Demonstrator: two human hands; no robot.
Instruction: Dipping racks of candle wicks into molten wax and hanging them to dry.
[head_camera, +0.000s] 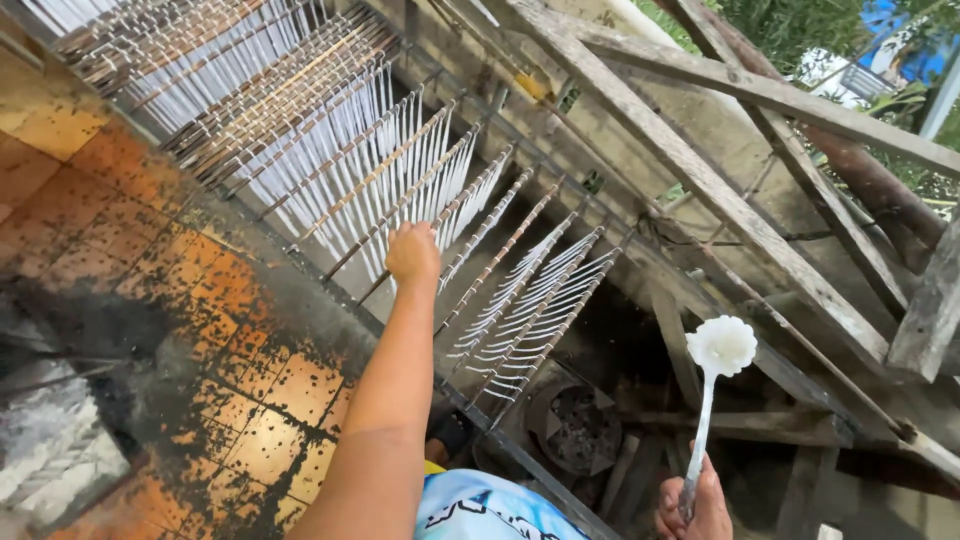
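My left hand (412, 252) reaches forward with its fingers closed around one thin stick (440, 215) of a drying rack (300, 120) hung with rows of white noodle strands. My right hand (695, 505), low at the bottom edge, grips the handle of a ladle (720, 348) held upright; its bowl is heaped with white, wet noodle mass. Several sticks to the right of my left hand carry only sparse strands (530, 300).
A stained orange tiled ledge (200, 290) runs along the left. Weathered wooden beams (700, 170) cross the right side. Below the rack sits a round dark charcoal stove (575, 425). Greenery and a blue object show at the top right.
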